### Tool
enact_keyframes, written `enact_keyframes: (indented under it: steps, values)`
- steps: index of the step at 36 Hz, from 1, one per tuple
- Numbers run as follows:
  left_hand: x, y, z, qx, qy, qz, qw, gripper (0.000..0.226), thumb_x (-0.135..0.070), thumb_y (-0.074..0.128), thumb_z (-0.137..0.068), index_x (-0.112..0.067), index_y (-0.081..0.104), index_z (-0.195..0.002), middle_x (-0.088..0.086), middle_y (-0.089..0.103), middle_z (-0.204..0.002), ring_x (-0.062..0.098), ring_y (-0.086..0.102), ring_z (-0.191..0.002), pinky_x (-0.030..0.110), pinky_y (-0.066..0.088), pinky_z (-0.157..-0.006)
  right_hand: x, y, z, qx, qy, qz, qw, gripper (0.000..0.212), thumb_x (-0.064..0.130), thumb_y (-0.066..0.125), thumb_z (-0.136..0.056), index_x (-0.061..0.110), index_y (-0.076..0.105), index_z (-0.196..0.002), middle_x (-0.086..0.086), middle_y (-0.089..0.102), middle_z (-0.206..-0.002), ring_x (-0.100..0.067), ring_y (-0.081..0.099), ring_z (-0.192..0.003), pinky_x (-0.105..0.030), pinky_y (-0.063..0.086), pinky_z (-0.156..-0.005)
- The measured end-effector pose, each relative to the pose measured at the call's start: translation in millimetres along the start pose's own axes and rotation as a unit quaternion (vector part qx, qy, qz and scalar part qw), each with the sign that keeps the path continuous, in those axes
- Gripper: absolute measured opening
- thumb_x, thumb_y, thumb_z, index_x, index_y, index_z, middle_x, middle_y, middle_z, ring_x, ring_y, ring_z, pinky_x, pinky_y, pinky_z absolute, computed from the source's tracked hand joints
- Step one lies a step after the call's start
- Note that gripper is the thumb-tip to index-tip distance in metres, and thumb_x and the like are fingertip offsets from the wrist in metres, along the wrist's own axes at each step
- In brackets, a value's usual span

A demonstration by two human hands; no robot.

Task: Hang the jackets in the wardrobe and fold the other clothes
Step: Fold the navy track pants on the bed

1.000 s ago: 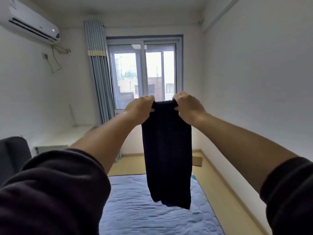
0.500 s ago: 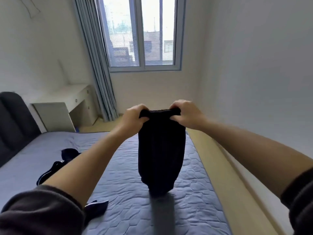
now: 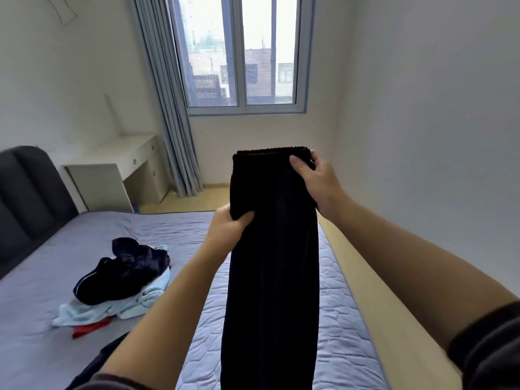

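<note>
A long black knitted garment point(image 3: 273, 263) hangs in front of me over the bed point(image 3: 337, 319), folded lengthwise into a narrow strip. My right hand point(image 3: 315, 181) grips its top right corner at the ribbed hem. My left hand point(image 3: 229, 228) pinches the garment's left edge lower down, thumb on the front. The lower end of the garment runs out of view at the bottom. A pile of clothes point(image 3: 118, 280) lies on the bed to the left: a dark navy jacket on top, light blue cloth beneath, a red piece at the front.
The bed has a dark padded headboard point(image 3: 28, 198) at the left. A white desk point(image 3: 112, 175) stands by the grey-blue curtain point(image 3: 166, 102) and window point(image 3: 242, 52). A wooden ledge point(image 3: 380, 305) runs along the white wall on the right.
My left hand has slid from the top hem down the garment's left edge. The garment now hangs closer and longer in view, and the view has turned left, showing the clothes pile.
</note>
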State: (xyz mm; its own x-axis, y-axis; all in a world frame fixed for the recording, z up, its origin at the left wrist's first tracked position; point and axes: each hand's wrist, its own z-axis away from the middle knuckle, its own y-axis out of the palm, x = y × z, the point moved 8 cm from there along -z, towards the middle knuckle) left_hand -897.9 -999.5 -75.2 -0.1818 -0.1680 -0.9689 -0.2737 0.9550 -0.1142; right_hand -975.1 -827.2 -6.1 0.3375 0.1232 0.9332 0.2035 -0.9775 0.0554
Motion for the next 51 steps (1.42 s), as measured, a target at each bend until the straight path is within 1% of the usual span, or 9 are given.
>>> enact_keyframes:
  steps: [6,13,20,26,30,34,38,47,51]
  values:
    - [-6.8,-29.0,1.5,-0.057,0.036,0.062,0.996,0.02,-0.009,0.049,-0.098,-0.021,0.065,-0.093,-0.005,0.067,-0.087,0.009,0.061,-0.078,0.021,0.051,-0.075,16.8,-12.1,-2.0,0.013,-0.023,0.053,0.998,0.003,0.021,0.061,-0.093,0.019,0.06,-0.096,-0.002,0.067,-0.096,-0.022,0.066,-0.094,-0.039,0.055,-0.088]
    - [-31.1,-13.8,0.4,0.054,0.017,0.075,0.996,0.013,-0.022,0.061,-0.091,-0.024,0.065,-0.103,-0.01,0.073,-0.09,0.008,0.069,-0.084,0.017,0.053,-0.07,25.2,-10.5,0.6,0.022,-0.019,0.045,0.999,0.013,0.024,0.059,-0.094,0.017,0.06,-0.104,-0.006,0.065,-0.106,-0.023,0.064,-0.102,-0.041,0.052,-0.095]
    - [-102.6,-18.5,-29.3,0.048,0.076,0.041,0.995,0.015,-0.021,0.063,-0.09,-0.02,0.064,-0.105,-0.003,0.071,-0.097,0.004,0.07,-0.079,0.015,0.053,-0.065,49.8,-7.1,-7.8,0.045,-0.022,0.033,0.998,0.018,0.025,0.063,-0.092,0.018,0.061,-0.108,-0.004,0.066,-0.106,-0.025,0.064,-0.103,-0.038,0.054,-0.091]
    - [-129.7,-14.2,-67.9,0.079,0.081,-0.089,0.99,0.026,-0.019,0.057,-0.094,-0.012,0.062,-0.118,0.004,0.07,-0.107,0.009,0.068,-0.087,0.015,0.054,-0.07,64.9,-11.8,-41.2,0.069,-0.014,0.08,0.994,0.022,0.025,0.068,-0.088,0.016,0.062,-0.107,-0.007,0.067,-0.109,-0.025,0.065,-0.104,-0.041,0.052,-0.095]
    - [-125.5,-7.1,-106.3,0.122,0.045,-0.218,0.967,0.028,-0.018,0.054,-0.095,-0.011,0.058,-0.121,0.015,0.065,-0.116,0.029,0.064,-0.106,0.037,0.053,-0.088,55.2,-12.8,-69.8,0.093,-0.001,0.172,0.981,0.03,0.025,0.068,-0.088,0.013,0.059,-0.113,-0.009,0.066,-0.112,-0.025,0.065,-0.103,-0.04,0.052,-0.096]
    - [-122.6,0.8,-140.8,0.146,0.028,-0.257,0.955,0.032,-0.015,0.053,-0.096,-0.012,0.052,-0.128,0.013,0.063,-0.119,0.028,0.062,-0.108,0.029,0.053,-0.081,45.1,-14.4,-100.6,0.086,-0.003,0.204,0.975,0.022,0.024,0.069,-0.087,0.015,0.057,-0.104,-0.011,0.066,-0.109,-0.028,0.065,-0.102,-0.04,0.052,-0.094]
    - [-116.8,1.7,-161.8,0.133,0.017,-0.223,0.966,0.035,-0.013,0.052,-0.097,-0.014,0.049,-0.131,0.009,0.061,-0.119,0.021,0.062,-0.103,0.027,0.055,-0.077,43.6,-13.5,-115.7,0.092,-0.017,0.2,0.975,0.015,0.021,0.068,-0.088,0.017,0.059,-0.098,-0.009,0.068,-0.103,-0.026,0.066,-0.098,-0.035,0.054,-0.09]
    - [-99.0,3.0,-173.5,0.182,-0.007,-0.159,0.97,0.028,-0.006,0.045,-0.099,-0.017,0.052,-0.124,0.007,0.061,-0.123,0.021,0.06,-0.113,0.037,0.052,-0.092,33.9,-10.4,-127.2,0.119,-0.02,0.226,0.967,0.024,0.026,0.07,-0.086,0.012,0.061,-0.103,-0.011,0.069,-0.104,-0.024,0.068,-0.095,-0.029,0.056,-0.08]
    - [-99.3,-2.2,-182.6,0.204,-0.029,-0.15,0.967,0.027,-0.011,0.046,-0.099,-0.012,0.055,-0.124,0.008,0.064,-0.122,0.021,0.063,-0.109,0.036,0.052,-0.091,35.3,-10.1,-144.5,0.121,-0.02,0.245,0.962,0.031,0.036,0.074,-0.081,0.017,0.064,-0.105,-0.007,0.068,-0.108,-0.025,0.065,-0.101,-0.04,0.054,-0.091]
